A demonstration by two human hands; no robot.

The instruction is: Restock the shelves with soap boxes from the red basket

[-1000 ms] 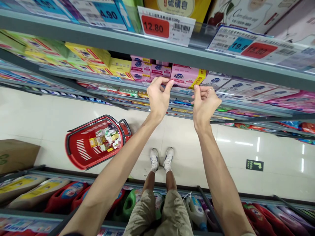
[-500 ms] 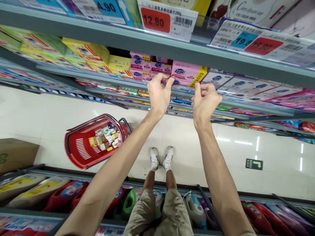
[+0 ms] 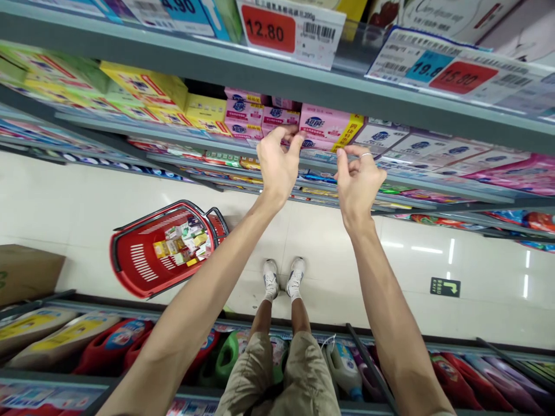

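A pink soap pack (image 3: 323, 122) with a yellow end band sits at the front of the shelf, between my two hands. My left hand (image 3: 278, 159) is closed, its bent fingers and thumb at the pack's lower left corner. At its lower right corner, my right hand (image 3: 359, 176) has thumb and fingers drawn together, a ring on one finger. The fingertips of both hands are partly hidden. Smaller pink soap boxes (image 3: 243, 118) are stacked just left of the pack. White and lilac soap boxes (image 3: 381, 136) lie in a row to its right.
Overhanging the soaps is an upper shelf edge (image 3: 208, 66) with price tags (image 3: 290, 32). A red shopping basket (image 3: 139, 263) holding several small boxes stands on the floor at left. Detergent bottles (image 3: 113, 344) line the shelf behind me. A cardboard box (image 3: 30, 268) is at far left.
The view has shifted slightly. My right fingertips have moved a little down and left at the pack's corner. My left hand stays at the other corner, and the pack looks much the same.
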